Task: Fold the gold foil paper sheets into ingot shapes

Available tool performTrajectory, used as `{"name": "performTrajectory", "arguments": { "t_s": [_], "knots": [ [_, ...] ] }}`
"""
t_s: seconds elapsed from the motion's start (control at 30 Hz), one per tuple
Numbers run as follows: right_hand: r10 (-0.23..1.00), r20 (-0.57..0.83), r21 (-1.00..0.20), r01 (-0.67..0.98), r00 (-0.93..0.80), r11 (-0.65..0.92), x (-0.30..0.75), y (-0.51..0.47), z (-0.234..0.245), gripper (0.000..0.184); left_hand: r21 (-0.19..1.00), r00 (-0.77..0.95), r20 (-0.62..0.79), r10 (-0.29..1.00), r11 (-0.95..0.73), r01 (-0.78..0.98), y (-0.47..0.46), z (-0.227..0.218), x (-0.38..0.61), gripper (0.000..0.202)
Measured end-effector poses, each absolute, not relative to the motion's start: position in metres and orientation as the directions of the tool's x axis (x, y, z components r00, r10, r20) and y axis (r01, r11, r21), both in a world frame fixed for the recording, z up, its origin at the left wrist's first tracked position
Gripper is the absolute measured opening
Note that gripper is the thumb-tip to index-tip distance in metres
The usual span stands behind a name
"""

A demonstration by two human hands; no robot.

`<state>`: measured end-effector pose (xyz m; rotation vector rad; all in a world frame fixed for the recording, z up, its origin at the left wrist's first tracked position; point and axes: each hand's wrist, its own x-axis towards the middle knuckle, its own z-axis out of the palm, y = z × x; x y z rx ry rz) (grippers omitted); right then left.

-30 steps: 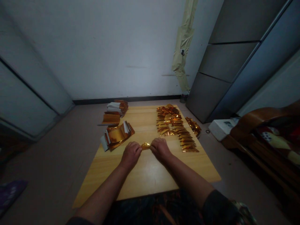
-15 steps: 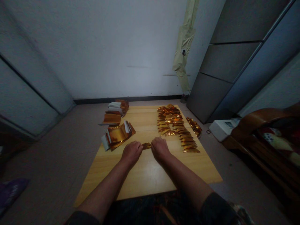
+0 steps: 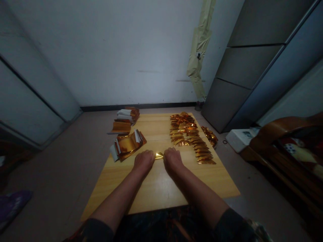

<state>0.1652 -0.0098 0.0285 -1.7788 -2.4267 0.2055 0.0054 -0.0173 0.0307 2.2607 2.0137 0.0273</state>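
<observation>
Between my hands a small folded piece of gold foil paper (image 3: 158, 155) shows, just above the wooden table (image 3: 156, 191) or resting on it; I cannot tell which. My left hand (image 3: 144, 162) is closed on its left end, and my right hand (image 3: 173, 159) grips the right end. The fingertips are hidden behind the knuckles. Left of my left hand lie loose gold foil sheets (image 3: 127, 144) with pale backs, curled and overlapping. To the right of my right hand, folded gold foil pieces (image 3: 203, 151) lie in overlapping rows.
More curled foil sheets (image 3: 121, 127) lie at the table's far left corner. A heap of folded foil (image 3: 209, 136) sits beyond the right edge. A white box (image 3: 239, 139) and a wooden bench (image 3: 280, 131) stand right, near a grey refrigerator (image 3: 234, 67).
The foil piece between my hands has turned, and its face now looks flatter and brighter. Both hands stay closed at its ends; the left has rolled slightly.
</observation>
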Motion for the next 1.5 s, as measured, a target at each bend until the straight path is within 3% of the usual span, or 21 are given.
{"name": "performTrajectory", "arguments": {
  "t_s": [0.37,0.63,1.5],
  "knots": [
    [0.970,-0.039,-0.203,0.952,-0.241,0.228,0.162,-0.007,0.032,0.022,0.054,0.121,-0.060,0.991,-0.118,0.992,-0.015,0.035,0.007,0.044],
    [0.961,-0.172,-0.170,0.967,-0.218,0.189,0.160,-0.004,0.046,0.027,0.029,0.122,-0.034,0.992,-0.121,0.992,-0.014,0.031,0.009,0.042],
    [0.970,-0.177,-0.165,0.977,-0.166,0.137,0.160,-0.006,0.046,0.026,0.028,0.137,-0.036,0.990,-0.136,0.990,-0.012,0.034,0.011,0.038]
  ]
}}
